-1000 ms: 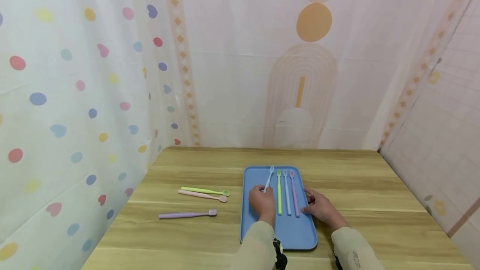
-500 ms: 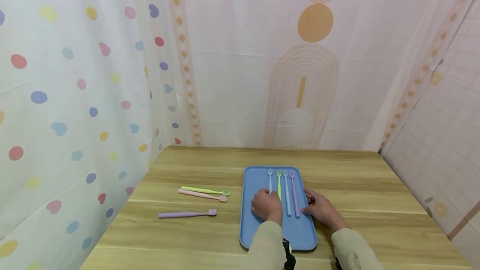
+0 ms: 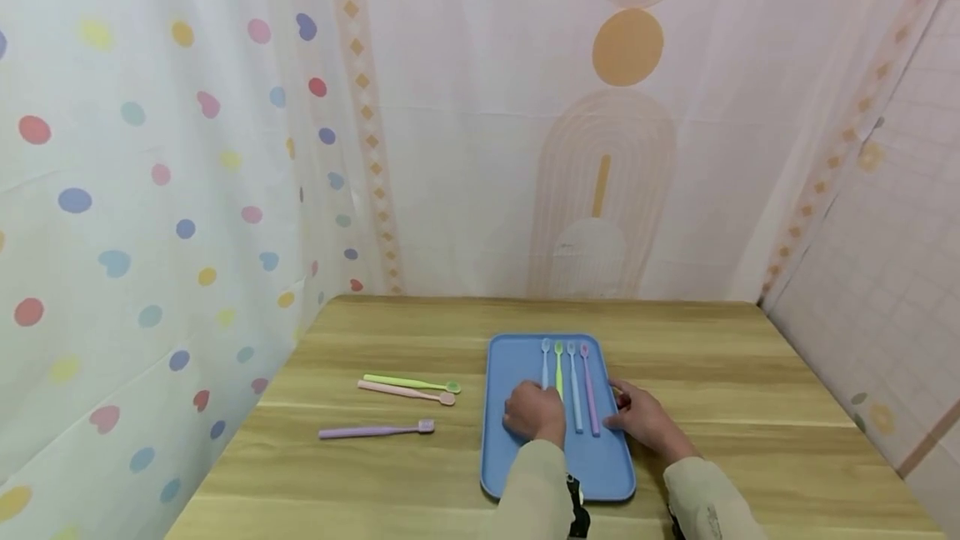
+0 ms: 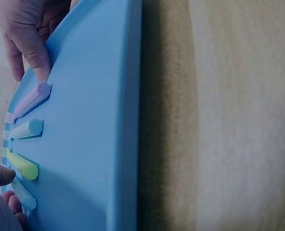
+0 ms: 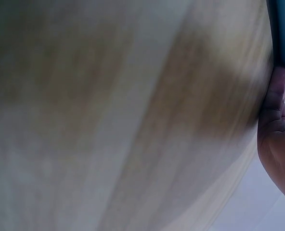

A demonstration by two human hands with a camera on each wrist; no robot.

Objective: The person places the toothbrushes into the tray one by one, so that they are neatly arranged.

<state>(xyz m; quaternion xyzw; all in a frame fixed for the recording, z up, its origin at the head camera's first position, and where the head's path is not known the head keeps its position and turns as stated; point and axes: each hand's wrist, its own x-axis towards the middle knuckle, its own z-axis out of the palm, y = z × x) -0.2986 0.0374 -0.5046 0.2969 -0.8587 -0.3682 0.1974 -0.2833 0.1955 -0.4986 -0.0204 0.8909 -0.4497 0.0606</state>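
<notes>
A blue tray [image 3: 592, 473] lies on the wooden table. On it, side by side with heads toward the far end, are a light blue toothbrush [image 3: 545, 361], a green toothbrush [image 3: 558, 369], a second light blue toothbrush [image 3: 576, 394] and a purple toothbrush [image 3: 590, 398]. My left hand [image 3: 534, 412] pinches the leftmost light blue one, its handle end [image 4: 24, 195] showing between thumb and fingers in the left wrist view. At the tray's right rim, my right hand [image 3: 643, 419] grips the edge, thumb inside near the purple handle and fingers outside.
Left of the tray, a green toothbrush [image 3: 405, 382] and a pink toothbrush [image 3: 401, 392] lie close together on the table [image 3: 420, 490]. Nearer to me lies another purple toothbrush [image 3: 371, 432]. Patterned curtains [image 3: 465, 190] hang behind and beside the table.
My left hand has moved slightly right and lowered the light blue toothbrush, which has gone from slanted to lying parallel beside the green one. The right hand stays at the rim.
</notes>
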